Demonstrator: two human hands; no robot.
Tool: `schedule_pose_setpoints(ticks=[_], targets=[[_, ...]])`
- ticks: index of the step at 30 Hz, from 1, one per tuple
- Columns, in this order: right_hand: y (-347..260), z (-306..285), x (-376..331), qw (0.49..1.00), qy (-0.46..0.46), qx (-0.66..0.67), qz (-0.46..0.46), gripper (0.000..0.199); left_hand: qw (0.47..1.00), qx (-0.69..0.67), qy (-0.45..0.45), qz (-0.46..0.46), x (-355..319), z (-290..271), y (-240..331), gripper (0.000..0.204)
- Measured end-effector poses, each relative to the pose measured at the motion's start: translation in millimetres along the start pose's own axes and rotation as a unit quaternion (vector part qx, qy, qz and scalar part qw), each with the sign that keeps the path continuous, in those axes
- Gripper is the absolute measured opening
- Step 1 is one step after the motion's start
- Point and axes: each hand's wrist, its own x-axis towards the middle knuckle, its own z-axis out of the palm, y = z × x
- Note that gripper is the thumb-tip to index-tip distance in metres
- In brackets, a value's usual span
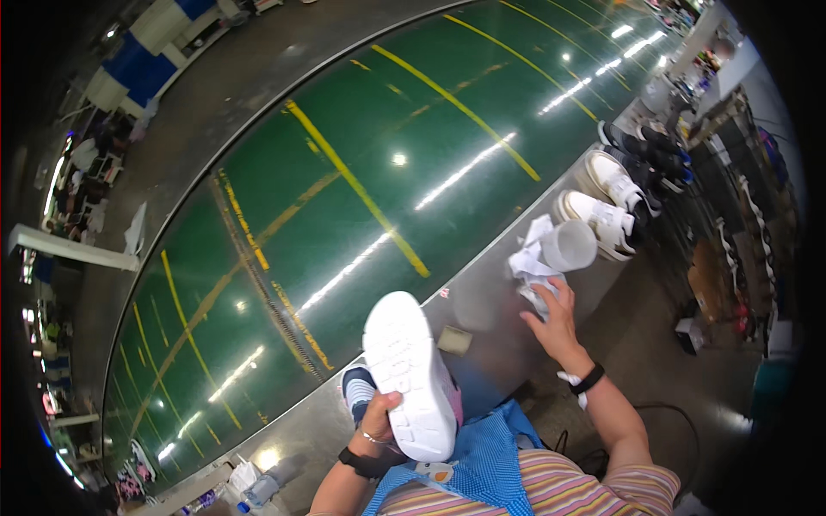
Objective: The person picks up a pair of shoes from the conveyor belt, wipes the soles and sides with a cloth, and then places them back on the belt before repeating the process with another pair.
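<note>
White rubber sole up, the shoe (411, 378) sits in my left hand (379, 421). My grip is closed round its heel end, low down by my apron. It looks light and stiff, so the heel seems a good place to hold. My right hand (555, 314) is closed loosely on a soft white cloth (532, 258) on the grey worktop (482, 318), just beside a plastic cup (568, 245).

Shoe (409, 374): white sole, pink at the side. Cloth (531, 258): white. Cup (568, 245): translucent white. Shoes (607, 202) on desk (490, 301): white with black; desk grey. Belt (344, 172): green, marked with yellow lines. Apron (482, 460): blue checked. Shirt (568, 490): striped pink, yellow and orange. Wristbands (589, 378): black.
</note>
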Motion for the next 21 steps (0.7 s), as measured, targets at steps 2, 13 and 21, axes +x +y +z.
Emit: schedule_pose_setpoints(ticks=[2, 13, 21], targets=[[-23, -12, 0, 1.0, -0.012, 0.014, -0.018, 0.04, 0.999, -0.002, -0.017, -0.03, 4, -6, -3, 0.065], [-84, 8, -40, 0.519, -0.452, 0.699, 0.194, 0.084, 0.953, -0.268, -0.122, -0.067, 18, -37, -23, 0.061], [-108, 18, -74, 0.687, -0.364, 0.603, 0.177, 0.077, 0.963, -0.212, -0.161, -0.032, 16, -43, -31, 0.055]])
